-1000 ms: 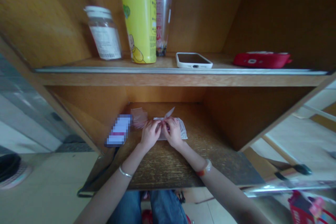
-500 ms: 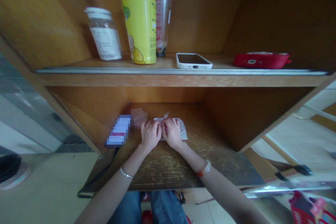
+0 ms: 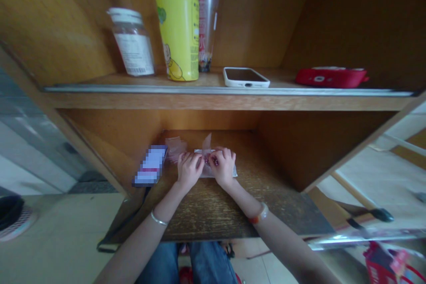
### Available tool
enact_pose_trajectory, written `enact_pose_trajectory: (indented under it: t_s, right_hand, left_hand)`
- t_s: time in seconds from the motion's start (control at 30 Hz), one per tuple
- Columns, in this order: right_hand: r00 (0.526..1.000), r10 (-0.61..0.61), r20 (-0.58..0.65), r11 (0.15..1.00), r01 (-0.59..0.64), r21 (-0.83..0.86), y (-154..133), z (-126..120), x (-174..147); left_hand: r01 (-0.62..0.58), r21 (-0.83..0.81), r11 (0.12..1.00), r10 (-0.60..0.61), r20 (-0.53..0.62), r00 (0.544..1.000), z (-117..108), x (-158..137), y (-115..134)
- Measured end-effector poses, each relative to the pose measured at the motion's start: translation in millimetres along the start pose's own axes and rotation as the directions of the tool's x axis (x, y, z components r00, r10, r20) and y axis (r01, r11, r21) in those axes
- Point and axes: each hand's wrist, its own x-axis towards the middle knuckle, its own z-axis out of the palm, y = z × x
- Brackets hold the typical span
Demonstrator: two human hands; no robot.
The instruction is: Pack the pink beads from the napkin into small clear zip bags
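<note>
Both hands are close together over the lower board. My right hand (image 3: pixel 224 166) is closed, its fingers pinching small dark red beads (image 3: pixel 215 160) that look strung together. At the other end of the beads, the curled fingers of my left hand (image 3: pixel 189 169) press together on them; the exact grip is partly hidden. A thin clear plastic piece (image 3: pixel 207 141) stands up just behind the fingertips. Under both hands lies a flat whitish plastic bag (image 3: pixel 207 172), partly covered by them. Left of my left hand lie clear pinkish plastic bags (image 3: pixel 175 148).
A phone with a blurred screen (image 3: pixel 150 165) lies on the left of the wooden board (image 3: pixel 213 217). On the shelf above are a white-lidded jar (image 3: pixel 133 49), a yellow bottle (image 3: pixel 179 31), a clear cup (image 3: pixel 209 17), a white-cased phone (image 3: pixel 246 77) and a red case (image 3: pixel 333 77).
My right hand has shifted slightly right and turned, opening a gap from my left hand and showing more of the beads. More of the clear plastic piece now shows upright behind them.
</note>
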Motion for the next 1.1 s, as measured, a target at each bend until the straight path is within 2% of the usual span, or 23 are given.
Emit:
enact_pose_trajectory:
  t_s: [0.23,0.4,0.53,0.63,0.8,1.0,1.1]
  right_hand:
    - [0.987,-0.111,0.113,0.994,0.11,0.014,-1.6,-1.0,0.6]
    - [0.975,-0.101,0.196,0.993,0.111,-0.042,1.4,0.6,1.7]
    - [0.979,-0.09,0.183,0.995,0.098,-0.036,3.9,0.0,2.7]
    - [0.984,-0.091,0.153,0.995,0.096,-0.025,4.7,0.3,2.8]
    - [0.987,-0.112,0.117,0.994,0.111,0.012,4.2,2.1,1.2]
    - [0.984,-0.1,0.145,0.991,0.085,0.103,4.4,0.8,1.4]
    - [0.99,-0.082,0.112,0.98,0.06,0.19,4.8,0.8,2.0]
  left_hand:
    - [-0.016,-0.023,1.0,0.016,0.006,1.0,0.1,0.1,-0.8]
    - [-0.067,-0.035,0.997,0.069,0.059,0.996,-1.9,-0.1,0.9]
    - [-0.039,-0.065,0.997,0.047,0.123,0.991,-1.6,-0.8,0.8]
    - [0.004,-0.013,1.0,-0.002,0.16,0.987,0.1,-0.2,-0.2]
    - [-0.028,0.054,0.998,0.015,0.218,0.976,2.3,1.2,-0.6]
    - [-0.035,0.013,0.999,0.031,0.222,0.974,3.4,-0.5,-0.7]
    - [0.005,-0.007,1.0,-0.004,0.181,0.983,5.0,-1.2,-1.7]
